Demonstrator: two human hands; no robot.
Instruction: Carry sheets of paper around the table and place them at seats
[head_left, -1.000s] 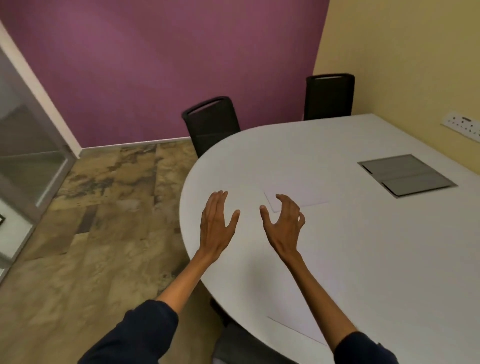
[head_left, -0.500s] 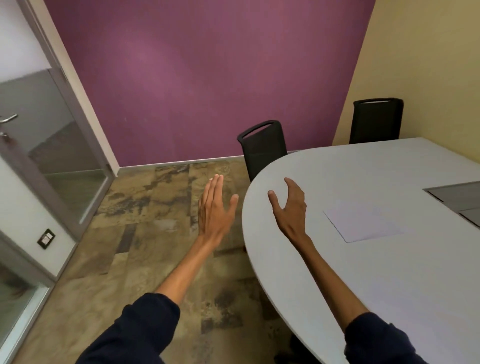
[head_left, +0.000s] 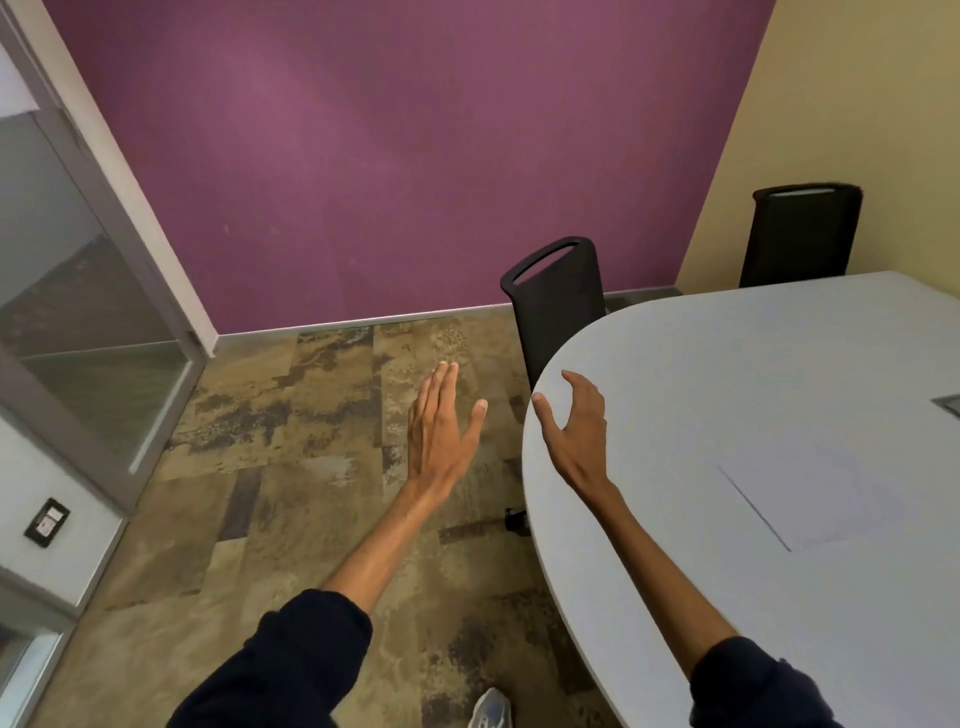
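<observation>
A white sheet of paper (head_left: 802, 496) lies flat on the pale grey oval table (head_left: 727, 374), to the right of both hands. My left hand (head_left: 441, 431) hangs over the floor, left of the table's rim, fingers straight and holding nothing. Over the table's left edge hovers my right hand (head_left: 576, 431), fingers relaxed and slightly bent, also empty. Neither hand touches the sheet.
Two black chairs stand at the table's far side, one near the curved end (head_left: 558, 301) and one by the yellow wall (head_left: 802, 234). A glass door (head_left: 78, 291) is on the left. Patterned floor (head_left: 311, 441) lies between door and table. A grey hatch (head_left: 948, 405) shows at the right edge.
The view has swung left, so the table and sheet slid to the right. Both hands moved off the sheet toward the table's left edge; the left hand now hangs over the floor.
</observation>
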